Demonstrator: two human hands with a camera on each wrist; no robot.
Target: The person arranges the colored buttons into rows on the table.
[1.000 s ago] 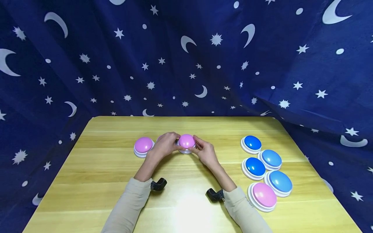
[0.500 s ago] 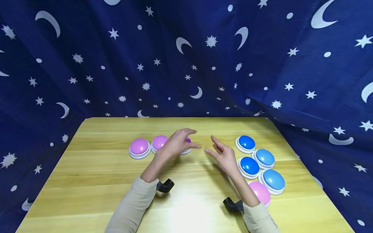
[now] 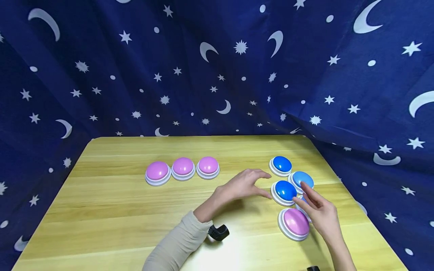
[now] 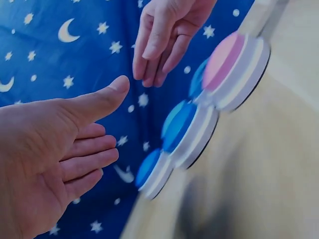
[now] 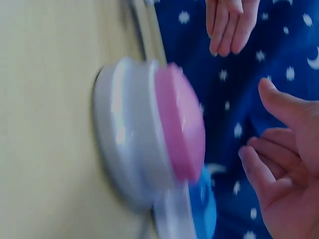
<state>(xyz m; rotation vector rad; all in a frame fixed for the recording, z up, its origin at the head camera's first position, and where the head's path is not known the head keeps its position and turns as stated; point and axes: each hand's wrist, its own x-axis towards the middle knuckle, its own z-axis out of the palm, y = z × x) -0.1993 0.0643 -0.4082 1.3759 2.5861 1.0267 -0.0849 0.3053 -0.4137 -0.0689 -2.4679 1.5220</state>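
My left hand point(image 3: 242, 185) hangs over the table just left of the front dark blue push button point(image 3: 286, 191), thumb and fingers apart with nothing between them. My right hand point(image 3: 320, 210) hovers over the right-hand cluster, fingers spread and empty. It partly covers a light blue push button point(image 3: 301, 215). Nearer the front lies a pink push button point(image 3: 296, 222), domed on a white base; it looms large in the right wrist view point(image 5: 182, 124). Behind sit another dark blue button point(image 3: 282, 164) and a light blue button point(image 3: 303, 178).
Three pink push buttons stand in a row at the back left: the left one point(image 3: 157, 171), the middle one point(image 3: 183, 166) and the right one point(image 3: 208, 165). A dark blue curtain point(image 3: 190, 49) with moons and stars hangs behind the wooden table point(image 3: 112, 210).
Both hands have let go of the right pink button in the back row and moved right to the cluster. The head view has shifted slightly to the right.
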